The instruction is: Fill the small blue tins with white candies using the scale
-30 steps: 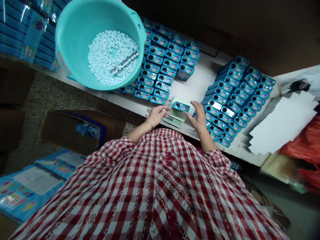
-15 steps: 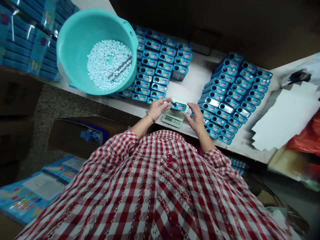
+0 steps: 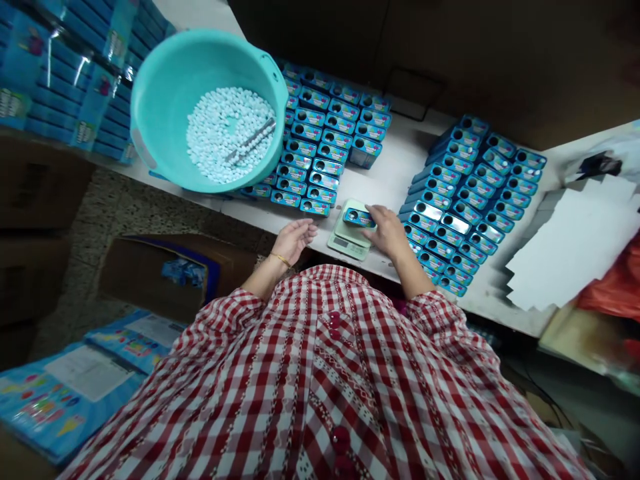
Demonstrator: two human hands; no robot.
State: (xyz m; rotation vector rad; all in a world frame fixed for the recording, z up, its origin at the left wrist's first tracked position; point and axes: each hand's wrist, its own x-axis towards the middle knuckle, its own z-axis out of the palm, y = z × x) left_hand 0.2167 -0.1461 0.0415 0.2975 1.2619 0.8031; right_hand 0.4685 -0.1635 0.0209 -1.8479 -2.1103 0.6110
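A small blue tin (image 3: 359,218) with a round hole at one end of its top stands on a pale green digital scale (image 3: 346,249). My right hand (image 3: 389,231) has its thumb and fingers closed around the tin's right end. To the left of the scale, apart from it, is my left hand (image 3: 295,241), its fingers curled together; whatever lies in them is hidden. Further left, a turquoise tub (image 3: 165,87) contains many small white pellets (image 3: 225,127) and a long metal scoop-like tool (image 3: 250,141).
Rows of similar blue tins (image 3: 320,137) stand behind the scale, and another block of tins (image 3: 465,200) is to its right. White cut cardboard (image 3: 570,247) lies at the far right. Wrapped blue packs (image 3: 55,80) are stacked at left, above an open carton (image 3: 145,267).
My left hand has drawn back from the tin, down and to the left. My right hand, open beside the tin before, has closed on its right end.
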